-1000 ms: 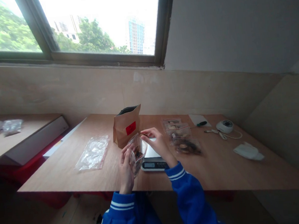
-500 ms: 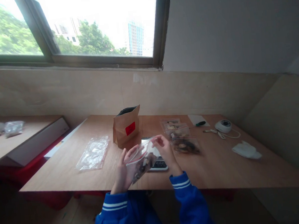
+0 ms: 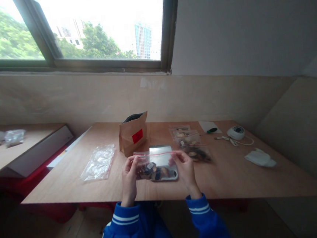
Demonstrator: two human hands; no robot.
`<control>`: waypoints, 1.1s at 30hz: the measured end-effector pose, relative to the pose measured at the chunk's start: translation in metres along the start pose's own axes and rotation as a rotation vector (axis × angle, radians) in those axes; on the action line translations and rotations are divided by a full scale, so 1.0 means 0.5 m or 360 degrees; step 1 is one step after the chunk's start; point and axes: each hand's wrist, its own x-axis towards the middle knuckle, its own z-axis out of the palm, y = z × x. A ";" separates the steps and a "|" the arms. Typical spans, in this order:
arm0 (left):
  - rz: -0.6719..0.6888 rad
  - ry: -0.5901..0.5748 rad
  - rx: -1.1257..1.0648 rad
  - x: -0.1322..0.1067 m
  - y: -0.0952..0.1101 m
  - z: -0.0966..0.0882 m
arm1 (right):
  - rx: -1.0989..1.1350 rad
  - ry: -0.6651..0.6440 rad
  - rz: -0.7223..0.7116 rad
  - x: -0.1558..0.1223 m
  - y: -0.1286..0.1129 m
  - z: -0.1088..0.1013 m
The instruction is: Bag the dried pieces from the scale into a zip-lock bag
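1. Plastic, clear, with a red seal line [image 3: 159, 154] at the top: zip bag [image 3: 157, 170] with dark and brown pieces inside, over the scale [image 3: 160, 149], toward the middle of the front edge of the tabletop [image 3: 224, 176]. Touching the scale or not: cannot tell.
2. Just changed: from tilted half a second ago to nearly level, with the top drawn out straight.
3. Hands apart: left hand [image 3: 128, 175] pinched on the left end of the bag's top, right hand [image 3: 186, 166] pinched on the right end.
4. By judgement, attention now on the seal rather than on the contents. Fully closed or not: cannot tell.
5. Behind, left of the scale: upright brown paper pouch [image 3: 127, 139] with open top and red label [image 3: 137, 136].
6. Toward the left edge: flat clear bag [image 3: 98, 163].
7. Right of the scale: row of filled bags [image 3: 189, 140], with the nearest one close beside the right hand, so little free room there.
8. Near the back right corner: white paper [image 3: 204, 125], green-handled object [image 3: 212, 130], white dome camera [image 3: 235, 133]. Nearer the right edge: crumpled white item [image 3: 260, 158].
9. In the way of the view: held bag, covering much of the scale's front.
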 end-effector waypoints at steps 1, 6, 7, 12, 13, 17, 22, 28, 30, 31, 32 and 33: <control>-0.0007 -0.0008 0.0005 0.000 0.001 -0.001 | -0.0002 -0.0005 0.0011 -0.003 0.000 -0.007; 0.0038 -0.0019 0.0054 -0.007 0.008 0.003 | -0.0172 -0.0009 -0.0012 -0.017 -0.017 -0.030; 0.0046 -0.0024 0.0073 -0.008 0.010 0.005 | -0.0208 -0.0007 -0.0020 -0.019 -0.022 -0.033; 0.0065 -0.0070 0.0090 -0.005 0.014 0.011 | -0.0272 0.0074 -0.0045 -0.020 -0.034 -0.036; 0.0070 -0.0071 0.0094 -0.004 0.014 0.012 | -0.0271 0.0097 -0.0052 -0.019 -0.033 -0.036; 0.0112 -0.0065 0.0095 0.001 0.015 0.018 | -0.0278 0.0183 -0.0123 -0.013 -0.026 -0.035; 0.0115 -0.0058 0.0060 0.000 0.011 0.028 | -0.0183 0.0207 -0.0124 -0.005 -0.026 -0.031; 0.0051 -0.0041 0.0004 -0.008 0.003 0.049 | 0.0228 -0.0065 0.0068 -0.009 -0.018 -0.005; 0.0081 -0.0034 -0.0008 -0.010 0.003 0.055 | 0.0322 -0.0110 0.0131 -0.012 -0.008 0.000; 0.0089 -0.0035 -0.0018 -0.010 0.003 0.056 | 0.0339 -0.0111 0.0153 -0.013 -0.004 0.001; 0.0089 -0.0033 -0.0026 -0.010 0.003 0.056 | 0.0338 -0.0107 0.0168 -0.013 -0.001 0.001; 0.0082 -0.0029 -0.0031 -0.010 0.003 0.055 | 0.0321 -0.0103 0.0171 -0.013 0.002 0.001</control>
